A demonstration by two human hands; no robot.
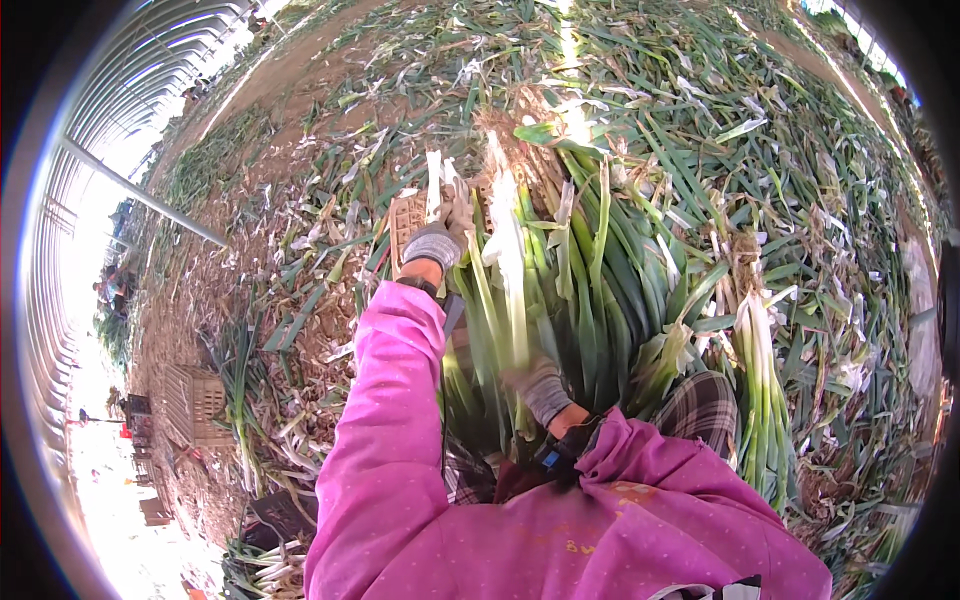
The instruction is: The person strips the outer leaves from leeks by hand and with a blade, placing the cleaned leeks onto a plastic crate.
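My left hand [436,240], in a grey knitted glove with soiled fingers, reaches forward over a tan plastic crate [406,222]. Its fingers look closed around the white end of a leek [433,185]; they partly hide the grip. My right hand [541,386], also gloved, is low among the green leaves in front of my body. Motion smears its fingers, so their hold is unclear. Beside it stands a pale leek stalk [508,265], roots at the far end. A thick pile of leeks [610,300] lies ahead and to the right, leaves toward me.
Another bunch of leeks [762,385] lies right of my plaid-covered knee [700,405]. A second tan crate [195,405] stands at the left. Cut leaves and peelings [800,170] litter the soil. A metal pole [145,192] slants at the upper left, by the arched frame.
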